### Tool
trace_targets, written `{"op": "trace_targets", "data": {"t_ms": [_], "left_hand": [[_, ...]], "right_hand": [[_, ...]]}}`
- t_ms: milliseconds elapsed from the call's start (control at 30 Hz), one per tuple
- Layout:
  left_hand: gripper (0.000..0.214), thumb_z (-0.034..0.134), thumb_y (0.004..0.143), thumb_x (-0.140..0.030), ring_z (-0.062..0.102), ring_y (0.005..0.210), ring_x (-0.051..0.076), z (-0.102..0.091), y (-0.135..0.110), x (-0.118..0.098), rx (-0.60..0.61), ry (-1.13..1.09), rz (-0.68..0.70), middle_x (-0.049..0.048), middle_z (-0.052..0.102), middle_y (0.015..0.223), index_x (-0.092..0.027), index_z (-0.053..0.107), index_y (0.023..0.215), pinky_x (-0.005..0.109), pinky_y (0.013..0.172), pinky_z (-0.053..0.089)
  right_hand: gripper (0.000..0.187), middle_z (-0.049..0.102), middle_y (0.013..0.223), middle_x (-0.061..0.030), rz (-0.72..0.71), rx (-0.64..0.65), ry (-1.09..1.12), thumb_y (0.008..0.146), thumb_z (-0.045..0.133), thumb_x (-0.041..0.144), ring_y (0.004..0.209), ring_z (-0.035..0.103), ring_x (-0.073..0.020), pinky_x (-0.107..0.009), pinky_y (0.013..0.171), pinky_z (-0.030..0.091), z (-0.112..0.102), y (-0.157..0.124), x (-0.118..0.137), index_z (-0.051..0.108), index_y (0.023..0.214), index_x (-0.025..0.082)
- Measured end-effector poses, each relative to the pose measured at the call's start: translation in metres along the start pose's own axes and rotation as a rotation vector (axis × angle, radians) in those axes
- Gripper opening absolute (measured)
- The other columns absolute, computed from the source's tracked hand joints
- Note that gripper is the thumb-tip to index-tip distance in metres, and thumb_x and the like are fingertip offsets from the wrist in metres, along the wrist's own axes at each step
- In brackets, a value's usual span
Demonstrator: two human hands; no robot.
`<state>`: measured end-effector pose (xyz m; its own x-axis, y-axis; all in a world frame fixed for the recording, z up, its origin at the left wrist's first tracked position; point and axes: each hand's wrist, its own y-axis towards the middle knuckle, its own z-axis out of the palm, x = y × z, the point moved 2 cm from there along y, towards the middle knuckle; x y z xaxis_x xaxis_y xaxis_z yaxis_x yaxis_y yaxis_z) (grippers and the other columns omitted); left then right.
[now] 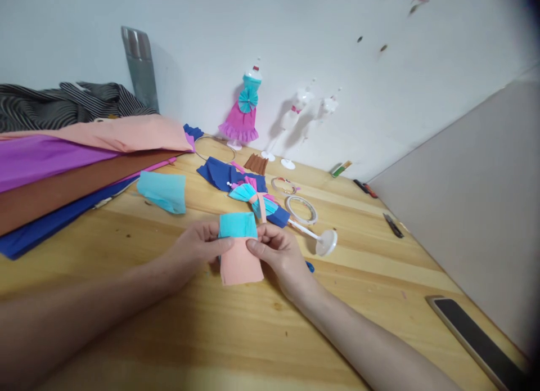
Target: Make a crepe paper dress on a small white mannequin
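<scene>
Both my hands hold a small piece of crepe paper, teal [237,224] on top and peach [240,263] below, just above the wooden table [177,329]. My left hand [195,248] pinches its left edge with thumb on the seam. My right hand [280,255] pinches its right edge, fingers curled. Just behind them lies a toppled mannequin dressed in blue, teal and pink paper [253,197] with its white stand [324,242].
Large crepe sheets in peach, purple, brown and blue [63,177] are stacked at the left, with a loose teal piece [162,191]. A dressed mannequin [244,112] and white bare ones [295,121] stand by the wall. Tape rolls [301,209], snips [393,225] and a phone [476,337] lie at the right.
</scene>
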<state>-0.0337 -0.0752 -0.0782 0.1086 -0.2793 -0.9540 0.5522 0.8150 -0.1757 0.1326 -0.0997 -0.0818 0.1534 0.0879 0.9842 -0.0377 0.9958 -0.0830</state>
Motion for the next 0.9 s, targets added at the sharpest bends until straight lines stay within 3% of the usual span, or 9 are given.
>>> {"op": "trace_targets", "data": {"t_ms": [100,267,533,733,900], "left_hand": [[0.022,0.07,0.071,-0.034,0.044,0.047,0.007,0.0,-0.002,-0.008,0.005,-0.042,0.001,-0.0013,0.061,0.058,-0.013,0.07,0.075,0.019,0.046,0.029],[0.019,0.074,0.065,-0.031,0.044,0.047,0.008,0.005,-0.004,-0.017,-0.01,-0.06,0.012,-0.0022,0.062,0.058,-0.015,0.071,0.075,0.021,0.049,0.033],[0.017,0.074,0.064,-0.03,0.042,0.048,0.006,0.005,-0.004,-0.014,-0.025,-0.083,-0.026,-0.0023,0.06,0.057,-0.014,0.071,0.072,0.019,0.048,0.029],[0.017,0.075,0.061,-0.026,0.043,0.052,0.008,-0.001,-0.003,-0.013,-0.116,-0.136,0.033,-0.0019,0.063,0.061,-0.018,0.074,0.076,0.021,0.051,0.032],[0.01,0.073,0.062,-0.023,0.049,0.055,0.01,-0.003,-0.005,-0.02,-0.069,-0.024,0.096,-0.0015,0.064,0.059,-0.019,0.075,0.07,0.022,0.055,0.038]], "right_hand": [[0.026,0.058,0.057,0.0036,0.045,0.004,0.05,0.062,0.082,0.035,0.05,0.047,-0.0097,-0.024,0.053,0.036,0.0,-0.002,0.003,0.063,0.066,0.019],[0.025,0.059,0.057,0.0026,0.083,-0.007,0.081,0.066,0.079,0.038,0.052,0.049,-0.0107,-0.024,0.054,0.037,0.002,-0.006,0.013,0.065,0.068,0.018],[0.022,0.058,0.057,0.0047,0.036,-0.004,0.1,0.063,0.082,0.033,0.051,0.049,-0.0099,-0.024,0.055,0.038,0.001,0.0,0.007,0.065,0.07,0.02],[0.026,0.062,0.058,0.0032,-0.015,0.023,0.104,0.058,0.085,0.036,0.052,0.051,-0.0111,-0.024,0.055,0.041,-0.004,0.003,0.015,0.068,0.069,0.021],[0.026,0.066,0.062,0.0004,-0.095,0.053,0.021,0.057,0.085,0.042,0.055,0.055,-0.013,-0.026,0.057,0.042,-0.01,0.004,0.018,0.072,0.068,0.023]]}}
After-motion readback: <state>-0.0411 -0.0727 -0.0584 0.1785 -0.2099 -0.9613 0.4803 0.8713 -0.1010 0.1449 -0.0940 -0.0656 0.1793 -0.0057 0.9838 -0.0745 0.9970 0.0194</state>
